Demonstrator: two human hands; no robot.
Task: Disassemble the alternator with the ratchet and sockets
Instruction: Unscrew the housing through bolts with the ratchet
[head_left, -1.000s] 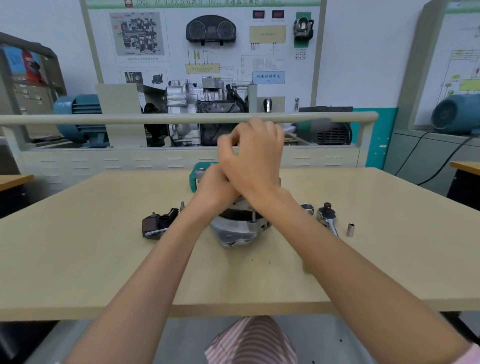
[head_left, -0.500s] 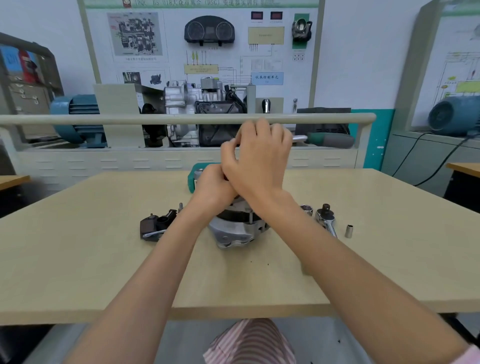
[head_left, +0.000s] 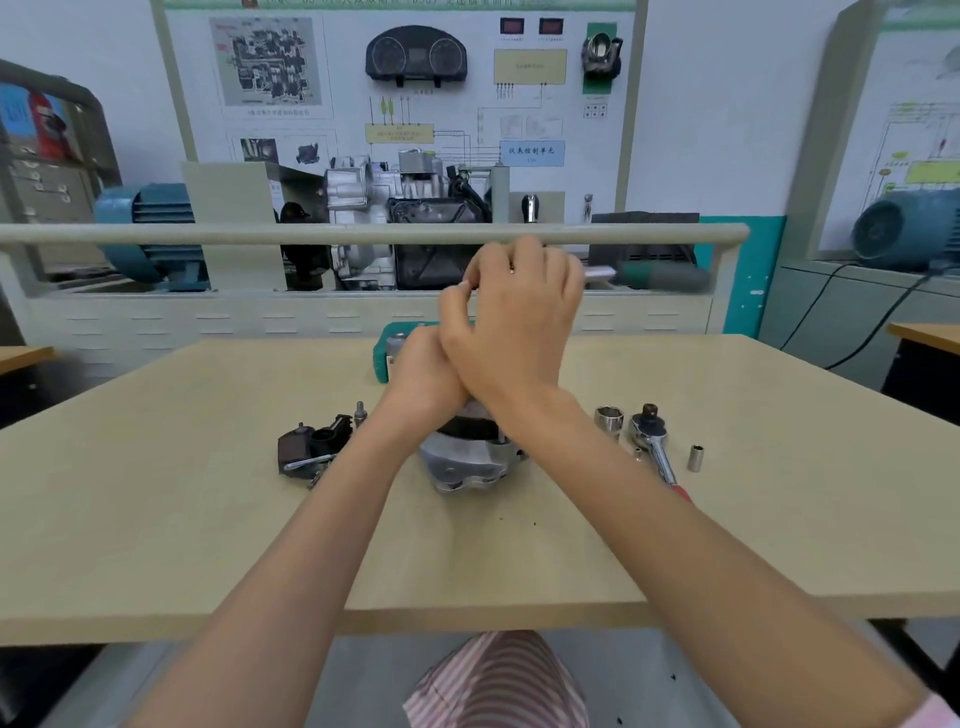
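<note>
The silver alternator (head_left: 467, 462) stands on the table's middle, its top hidden by my hands. My left hand (head_left: 421, 376) sits on top of it with fingers curled over the upper part; what they hold is hidden. My right hand (head_left: 519, 317) is crossed above the left and grips the head end of a green-handled ratchet (head_left: 662, 275), whose handle sticks out to the right, blurred. A second ratchet (head_left: 652, 441) with a red grip lies on the table to the right, beside a large socket (head_left: 609, 418) and two small sockets (head_left: 695, 457).
A black removed part (head_left: 311, 449) with a bolt lies left of the alternator. A green tool case (head_left: 385, 353) stands behind my hands. Beyond the beige table (head_left: 182, 493) a rail (head_left: 208, 234) fronts a training board with engine parts.
The green handle has swung out into view to the right of my right hand, which rose slightly. My left hand stays on the alternator.
</note>
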